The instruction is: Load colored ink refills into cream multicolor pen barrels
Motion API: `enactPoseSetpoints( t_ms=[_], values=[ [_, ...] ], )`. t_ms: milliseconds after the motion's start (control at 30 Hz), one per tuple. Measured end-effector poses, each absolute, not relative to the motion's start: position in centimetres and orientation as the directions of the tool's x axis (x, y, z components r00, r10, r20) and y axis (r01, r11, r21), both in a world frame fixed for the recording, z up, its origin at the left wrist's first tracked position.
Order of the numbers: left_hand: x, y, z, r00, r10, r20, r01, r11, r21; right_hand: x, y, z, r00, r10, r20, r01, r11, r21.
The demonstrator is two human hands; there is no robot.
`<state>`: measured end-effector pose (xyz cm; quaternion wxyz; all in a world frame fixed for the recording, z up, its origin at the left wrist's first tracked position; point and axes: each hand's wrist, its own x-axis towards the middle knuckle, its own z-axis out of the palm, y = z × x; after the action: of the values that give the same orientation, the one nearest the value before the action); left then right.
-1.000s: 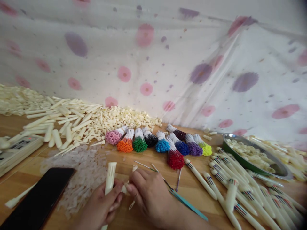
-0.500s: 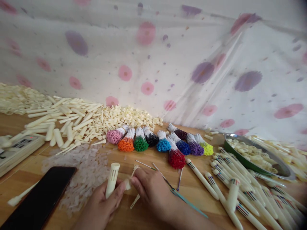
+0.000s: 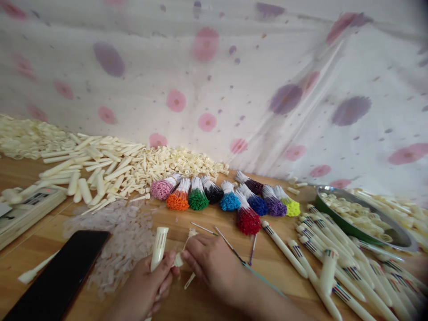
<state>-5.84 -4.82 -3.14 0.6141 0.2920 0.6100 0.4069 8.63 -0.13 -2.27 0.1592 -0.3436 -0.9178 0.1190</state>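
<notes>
My left hand (image 3: 150,278) is closed around a cream pen barrel (image 3: 159,247), held nearly upright with its slotted end up. Right beside it, my right hand (image 3: 214,261) is closed in a pinch on a small cream plastic part (image 3: 179,259), which lies between the fingertips of both hands. A slotted cream piece (image 3: 192,233) shows at the right hand's knuckles; whether it joins that part I cannot tell. Under the right hand a thin cream stick (image 3: 189,281) pokes out. Several loose refills (image 3: 229,243) lie just beyond the right hand.
Bundles of coloured refills (image 3: 199,198) stretch across the middle. Behind them are heaped cream pen parts (image 3: 174,162). A phone (image 3: 56,276) and translucent pieces (image 3: 117,249) lie left, near a white device (image 3: 33,214). At right are assembled pens (image 3: 284,249) and a metal-rimmed bowl (image 3: 406,245).
The view has shifted slightly, moving the scene a little to the right. My left fingers have curled more around the barrel, and a cream end now shows below that hand.
</notes>
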Motion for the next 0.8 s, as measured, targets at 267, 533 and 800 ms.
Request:
enactPoseSetpoints(
  t_ms=[267, 533, 800],
  values=[
    [-5.8, -4.8, -3.1, -0.095, 0.869, -0.485, -0.161, 0.467, 0.869, 9.3, 0.0, -1.9, -0.69, 0.683, 0.241, 0.553, 0.712, -0.433],
    [-5.3, -4.8, -3.0, -0.078, 0.871, -0.484, -0.136, 0.472, 0.871, 8.5, -0.4, -2.1, -0.637, 0.764, 0.099, 0.706, 0.63, -0.323],
    [-5.7, -4.5, -3.6, -0.06, 0.859, -0.509, -0.153, 0.496, 0.855, 8.4, -0.2, -1.9, -0.73, 0.664, 0.163, 0.603, 0.738, -0.304]
  ],
)
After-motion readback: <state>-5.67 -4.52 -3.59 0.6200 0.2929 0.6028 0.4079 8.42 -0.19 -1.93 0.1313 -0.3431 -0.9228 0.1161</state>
